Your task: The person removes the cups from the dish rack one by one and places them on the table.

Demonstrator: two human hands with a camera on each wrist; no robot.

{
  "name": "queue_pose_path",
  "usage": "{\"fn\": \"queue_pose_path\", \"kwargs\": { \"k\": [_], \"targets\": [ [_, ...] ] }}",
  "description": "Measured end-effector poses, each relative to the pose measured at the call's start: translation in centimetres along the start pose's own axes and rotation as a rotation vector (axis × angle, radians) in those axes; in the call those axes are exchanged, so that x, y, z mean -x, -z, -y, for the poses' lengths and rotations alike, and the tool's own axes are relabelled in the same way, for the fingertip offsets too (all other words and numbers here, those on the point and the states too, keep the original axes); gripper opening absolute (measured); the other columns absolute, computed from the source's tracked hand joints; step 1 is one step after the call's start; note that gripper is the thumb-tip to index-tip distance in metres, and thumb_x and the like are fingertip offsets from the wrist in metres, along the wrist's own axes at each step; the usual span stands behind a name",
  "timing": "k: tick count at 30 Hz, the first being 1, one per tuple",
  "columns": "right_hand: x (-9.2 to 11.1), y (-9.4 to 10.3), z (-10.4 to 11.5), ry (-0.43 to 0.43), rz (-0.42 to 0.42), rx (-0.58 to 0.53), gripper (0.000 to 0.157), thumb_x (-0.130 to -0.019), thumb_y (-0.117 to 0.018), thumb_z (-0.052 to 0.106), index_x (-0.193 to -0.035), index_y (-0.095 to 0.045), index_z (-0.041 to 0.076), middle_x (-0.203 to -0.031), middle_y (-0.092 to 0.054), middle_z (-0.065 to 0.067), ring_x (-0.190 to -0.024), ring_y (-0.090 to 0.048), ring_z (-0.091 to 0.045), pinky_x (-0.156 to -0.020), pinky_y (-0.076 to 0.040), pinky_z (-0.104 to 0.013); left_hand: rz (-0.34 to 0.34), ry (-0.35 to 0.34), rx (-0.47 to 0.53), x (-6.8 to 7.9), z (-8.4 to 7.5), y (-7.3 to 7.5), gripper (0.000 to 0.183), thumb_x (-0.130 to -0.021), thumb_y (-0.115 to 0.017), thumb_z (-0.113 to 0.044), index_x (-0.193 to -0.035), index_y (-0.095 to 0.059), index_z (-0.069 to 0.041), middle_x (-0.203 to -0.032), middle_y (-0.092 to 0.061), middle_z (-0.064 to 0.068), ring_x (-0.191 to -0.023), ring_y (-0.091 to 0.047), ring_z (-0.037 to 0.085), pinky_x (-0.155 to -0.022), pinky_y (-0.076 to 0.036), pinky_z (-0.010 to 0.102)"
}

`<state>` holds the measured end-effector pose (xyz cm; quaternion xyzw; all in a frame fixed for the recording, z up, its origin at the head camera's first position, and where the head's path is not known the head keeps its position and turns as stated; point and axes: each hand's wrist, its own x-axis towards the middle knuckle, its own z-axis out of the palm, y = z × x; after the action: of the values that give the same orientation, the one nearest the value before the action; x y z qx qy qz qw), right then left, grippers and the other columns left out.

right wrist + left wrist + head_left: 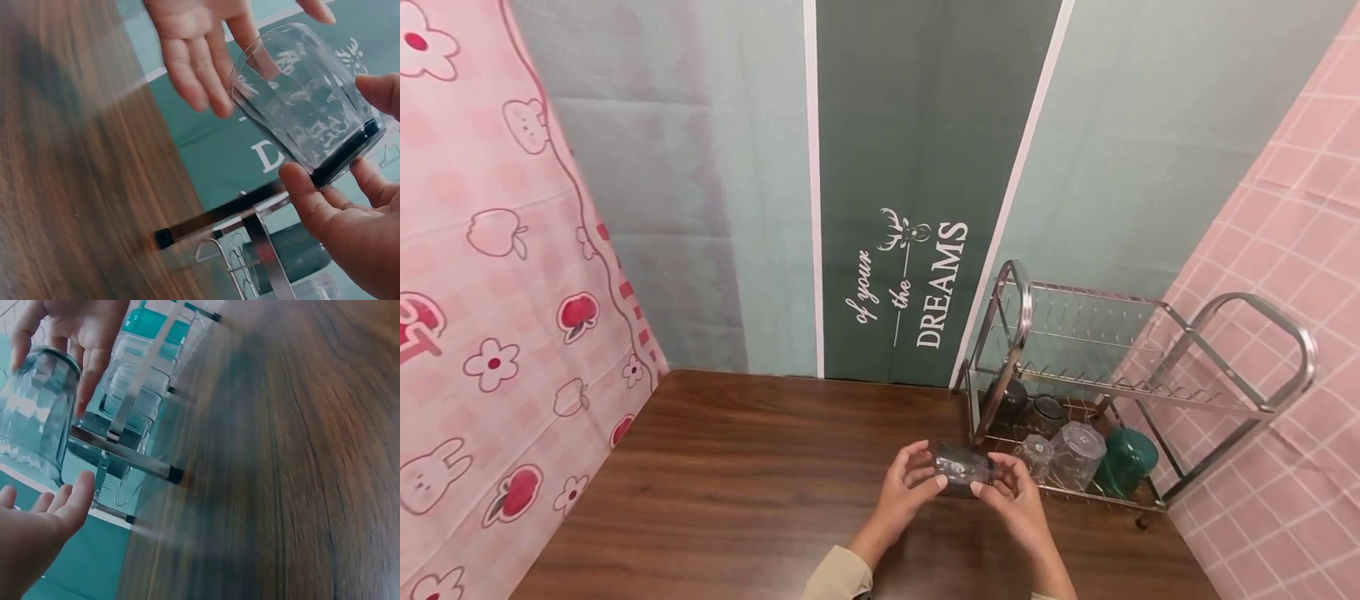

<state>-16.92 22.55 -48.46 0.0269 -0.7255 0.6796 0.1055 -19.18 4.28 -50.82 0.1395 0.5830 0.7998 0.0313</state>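
Note:
A clear, smoky-tinted drinking glass [962, 467] lies sideways in the air between both hands, above the table. My right hand [1017, 498] grips it around its thick dark base, with thumb and fingers on opposite sides in the right wrist view. At the glass's mouth is my left hand [904, 490], its fingers loosely extended. In the left wrist view the left hand's fingertips [84, 484] come close to the rim of the glass [37, 419]. The right wrist view shows the left hand [200, 53] behind the mouth, one finger visible through the clear wall.
A two-tier metal dish rack [1150, 392] stands at the right, close beside the right hand. Its lower shelf carries a green cup [1127, 462], a clear faceted cup [1078, 454] and several other glasses. The wooden table [737, 483] stretches left towards a pink patterned cloth.

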Motion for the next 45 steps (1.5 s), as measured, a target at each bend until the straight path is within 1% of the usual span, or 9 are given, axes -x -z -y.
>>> {"fn": "queue_pose_path", "kwargs": {
  "k": [5, 9, 14, 19, 29, 32, 35, 41, 45],
  "targets": [
    [0.1, -0.9, -0.5, 0.029, 0.046, -0.028, 0.047, -0.076, -0.063, -0.010, -0.119, -0.044, -0.009, -0.104, -0.055, -0.019, -0.089, -0.060, -0.022, -0.069, -0.050, -0.029, -0.052, 0.055, 0.055, -0.3, 0.3, 0.0, 0.054, -0.083, -0.065, -0.015, -0.130, -0.043, -0.001, -0.116, -0.051, 0.015, -0.085, -0.054, 0.016, -0.061, -0.042, 0.026],
    [0.2, -1.2, -0.7, 0.033, 0.044, -0.026, 0.046, -0.076, -0.063, -0.011, -0.118, -0.045, -0.009, -0.105, -0.055, -0.019, -0.089, -0.060, -0.019, -0.069, -0.050, -0.028, -0.072, 0.071, 0.064, -0.4, 0.3, 0.1, 0.048, -0.083, -0.065, -0.014, -0.125, -0.049, 0.002, -0.105, -0.055, 0.011, -0.075, -0.050, 0.012, -0.055, -0.039, 0.022],
    [0.4, -1.1, -0.7, 0.025, 0.051, -0.029, 0.046, -0.078, -0.062, -0.009, -0.120, -0.044, -0.008, -0.107, -0.054, -0.021, -0.090, -0.059, -0.017, -0.070, -0.050, -0.028, -0.076, 0.076, 0.061, -0.3, 0.3, 0.1, 0.045, -0.083, -0.066, -0.013, -0.123, -0.051, 0.003, -0.103, -0.058, 0.009, -0.077, -0.054, 0.013, -0.056, -0.041, 0.024],
    [0.7, -1.0, -0.4, 0.080, 0.057, 0.000, 0.045, -0.083, -0.056, -0.008, -0.125, -0.040, -0.010, -0.114, -0.051, -0.026, -0.094, -0.057, -0.015, -0.074, -0.047, -0.025, -0.078, 0.025, 0.035, -0.2, -0.3, -0.1, 0.043, -0.082, -0.068, -0.010, -0.121, -0.053, 0.000, -0.106, -0.056, 0.011, -0.085, -0.055, 0.017, -0.061, -0.046, 0.026],
    [1.0, -0.9, -0.2, 0.095, 0.079, 0.061, 0.050, -0.082, -0.061, -0.008, -0.128, -0.043, -0.006, -0.113, -0.055, -0.025, -0.093, -0.058, -0.013, -0.073, -0.048, -0.026, -0.060, -0.032, -0.029, 0.7, -4.1, -0.9, 0.040, -0.082, -0.065, -0.004, -0.118, -0.053, 0.006, -0.109, -0.055, 0.022, -0.092, -0.054, 0.030, -0.071, -0.049, 0.027],
    [0.8, -0.4, 0.2, 0.055, 0.110, 0.164, 0.057, -0.078, -0.069, -0.002, -0.130, -0.044, -0.002, -0.109, -0.058, -0.019, -0.090, -0.060, -0.018, -0.072, -0.049, -0.029, -0.062, -0.063, -0.093, 0.6, -4.3, -0.7, 0.040, -0.080, -0.067, -0.004, -0.117, -0.054, 0.005, -0.109, -0.056, 0.023, -0.093, -0.055, 0.033, -0.074, -0.048, 0.030],
    [0.3, 0.4, 0.9, 0.028, 0.157, 0.344, 0.063, -0.075, -0.076, 0.008, -0.130, -0.046, 0.002, -0.105, -0.060, -0.014, -0.090, -0.060, -0.024, -0.076, -0.049, -0.035, -0.058, -0.096, -0.166, 0.4, -4.3, -0.4, 0.041, -0.079, -0.070, -0.005, -0.116, -0.055, 0.004, -0.109, -0.058, 0.021, -0.096, -0.055, 0.037, -0.078, -0.047, 0.039],
    [-0.6, 1.8, 2.4, 0.108, 0.250, 0.710, 0.066, -0.075, -0.077, 0.025, -0.128, -0.048, 0.000, -0.117, -0.057, -0.020, -0.106, -0.054, -0.038, -0.085, -0.042, -0.052, -0.061, -0.114, -0.255, -0.5, -2.3, 0.4, 0.044, -0.077, -0.074, -0.011, -0.117, -0.057, -0.003, -0.111, -0.056, 0.015, -0.097, -0.054, 0.036, -0.078, -0.046, 0.047],
    [-1.2, 2.4, 3.1, 0.129, 0.335, 0.810, 0.063, -0.076, -0.075, 0.029, -0.125, -0.051, -0.003, -0.120, -0.055, -0.022, -0.109, -0.051, -0.041, -0.088, -0.039, -0.055, -0.099, -0.130, -0.350, -1.3, -1.0, 1.0, 0.047, -0.074, -0.078, -0.018, -0.116, -0.059, -0.008, -0.110, -0.056, 0.008, -0.099, -0.053, 0.028, -0.082, -0.044, 0.045]
  ]
}}
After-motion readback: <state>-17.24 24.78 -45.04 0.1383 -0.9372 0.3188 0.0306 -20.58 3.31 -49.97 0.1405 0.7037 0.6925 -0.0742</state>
